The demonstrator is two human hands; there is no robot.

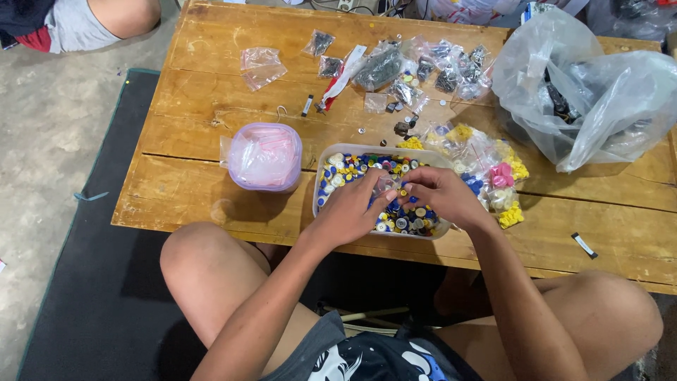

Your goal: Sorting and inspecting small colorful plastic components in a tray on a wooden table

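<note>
wooden table (211,190) sits low over a dark mat (92,282). big clear plastic bag (599,99) on the far right corner. pink-tinted round tub (265,156) stuffed with small bags, left of the tray. clear tray (326,159) of mixed blue, yellow and white buttons (352,168) at the near edge. left hand (352,208) and right hand (441,194) meet over the tray, fingers pinched on a small clear bag (386,185) between them. filled little bags (486,166) lie right of the tray, more farther back.
</note>
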